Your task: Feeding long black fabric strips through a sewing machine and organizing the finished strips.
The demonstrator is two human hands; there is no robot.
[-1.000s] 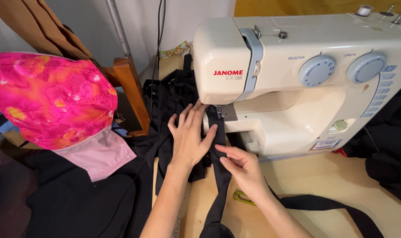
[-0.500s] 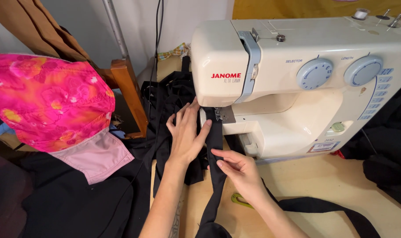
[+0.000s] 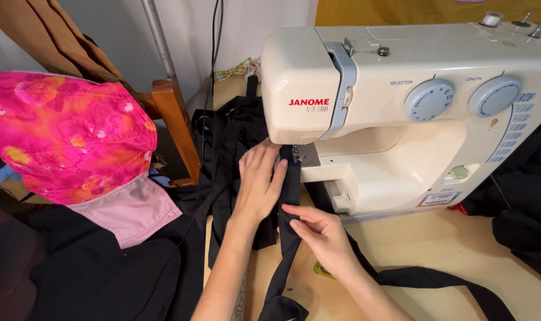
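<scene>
I see the black strap (image 3: 290, 196) running from under the needle area of the cream sewing machine (image 3: 401, 119) down toward me, passing between my two hands. My left hand (image 3: 259, 184) lies flat, palm down, fingers (image 3: 255, 159) spread open and pointing at the machine, pressing on the heap of black fabric (image 3: 234, 137) just beside the strap's left edge; it grips nothing. My right hand (image 3: 321, 232) comes in from the lower right, wrist low over the table (image 3: 437, 244), its fingers (image 3: 294, 211) closed in a pinch on the strap's right edge. The strap is a narrow, matte woven band, folded flat, and trails off across the pale table. To the left sits a glossy pink floral cloth (image 3: 68, 137) with a pale pink lining.
</scene>
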